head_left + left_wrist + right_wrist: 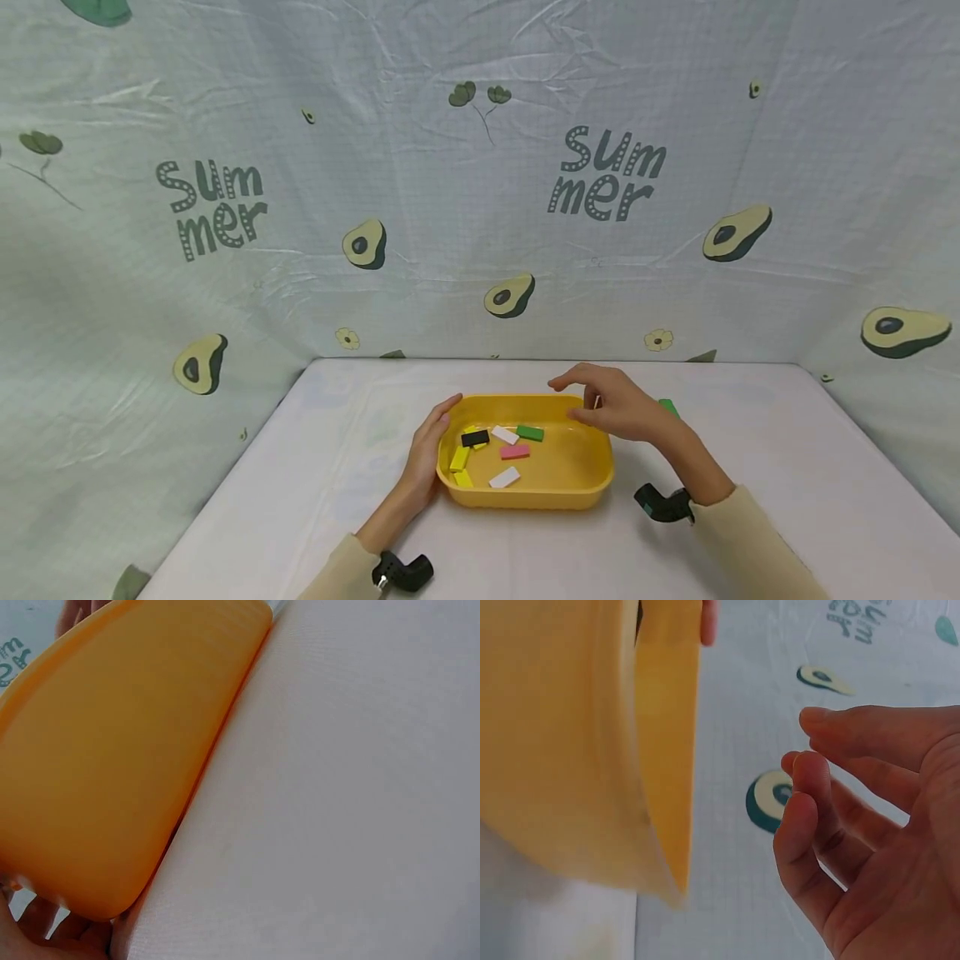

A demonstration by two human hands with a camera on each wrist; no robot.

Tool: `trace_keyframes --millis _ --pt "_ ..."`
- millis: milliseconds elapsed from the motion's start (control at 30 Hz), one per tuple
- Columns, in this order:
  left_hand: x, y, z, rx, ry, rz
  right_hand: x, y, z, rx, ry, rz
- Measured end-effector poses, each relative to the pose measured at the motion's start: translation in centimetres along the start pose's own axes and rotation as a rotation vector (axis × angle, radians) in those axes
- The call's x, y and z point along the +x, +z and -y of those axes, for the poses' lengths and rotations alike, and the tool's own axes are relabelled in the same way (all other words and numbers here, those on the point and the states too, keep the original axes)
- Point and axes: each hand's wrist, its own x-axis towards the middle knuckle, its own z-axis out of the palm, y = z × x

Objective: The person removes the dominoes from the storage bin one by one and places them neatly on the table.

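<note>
A yellow plastic tray sits on the table with small coloured blocks inside. Among them are a black block, a pink block, a green block, two white ones and several yellow ones, mostly toward the left end. My left hand holds the tray's left end, with fingertips at the rim; the left wrist view partly hides its fingers behind the tray wall. Over the right end hovers my right hand. Its fingers are loosely bent and, in the right wrist view, nothing lies between thumb and fingers.
Another green piece lies on the table beyond the right wrist, partly covered by it. A white cloth covers the table. Behind stands a pale curtain printed with avocados and lettering.
</note>
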Motion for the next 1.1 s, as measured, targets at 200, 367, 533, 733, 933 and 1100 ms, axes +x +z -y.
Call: trace_keyframes --millis 200,367,533,733,933,1100 --pt "0.1 0.3 0.1 -0.006 -0.011 -0.007 1.6 2.1 0.9 0.02 -0.019 0.074" --pt "0.3 0.5 0.3 -0.005 -0.004 -0.007 2.3 3.5 1.1 0.053 -0.004 0.146" --pt "0.5 0.7 0.3 -0.015 0.003 -0.02 2.8 5.0 0.5 0.054 0.002 0.185" --pt "0.8 0.8 0.2 -0.002 0.008 -0.042 3.4 6.6 -0.3 0.003 0.038 0.216" --pt "1.1 0.9 0.4 -0.001 0.015 -0.047 3.7 7.4 -0.6 0.03 0.026 0.256" --pt "1.3 1.2 0.5 0.001 0.014 -0.042 3.7 7.6 -1.0 0.051 0.007 0.285"
